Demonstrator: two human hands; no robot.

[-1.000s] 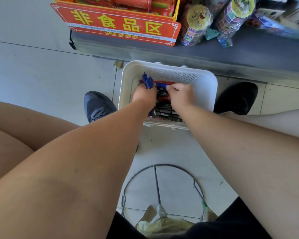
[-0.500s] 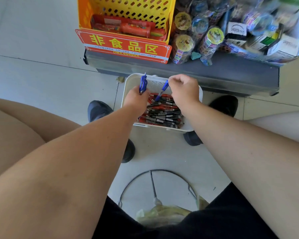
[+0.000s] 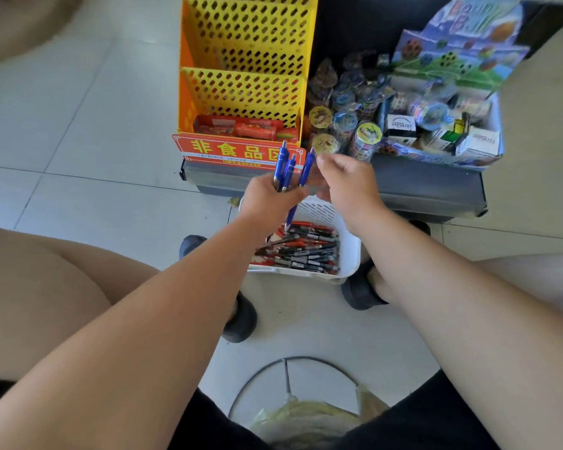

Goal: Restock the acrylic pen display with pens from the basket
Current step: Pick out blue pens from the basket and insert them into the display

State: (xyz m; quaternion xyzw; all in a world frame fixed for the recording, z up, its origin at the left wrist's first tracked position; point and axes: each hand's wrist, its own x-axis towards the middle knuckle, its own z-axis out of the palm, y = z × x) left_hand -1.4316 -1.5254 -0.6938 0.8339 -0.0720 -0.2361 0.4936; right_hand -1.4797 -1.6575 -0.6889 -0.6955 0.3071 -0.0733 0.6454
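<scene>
**3 blue pens held over the basket**

The left hand (image 3: pixel 267 196) grips 3 glossy blue pens (image 3: pixel 281 164), clips up, above the white slotted plastic basket (image 3: pixel 350 254) of red and black pens (image 3: pixel 303 251). The right hand (image 3: pixel 348 183) hovers beside them, fingers loose, holding nothing. A red sign (image 3: pixel 238 151) reads "非食品区" under a yellow perforated rack (image 3: pixel 247 60).

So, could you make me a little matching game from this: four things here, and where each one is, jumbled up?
Things:
1. blue pens
2. red and black pens
3. white basket
4. yellow rack

Places:
A. on the floor
B. behind the red sign
C. gripped in the left hand
D. lying in the white basket

Pairs: 1-C, 2-D, 3-A, 4-B
</scene>
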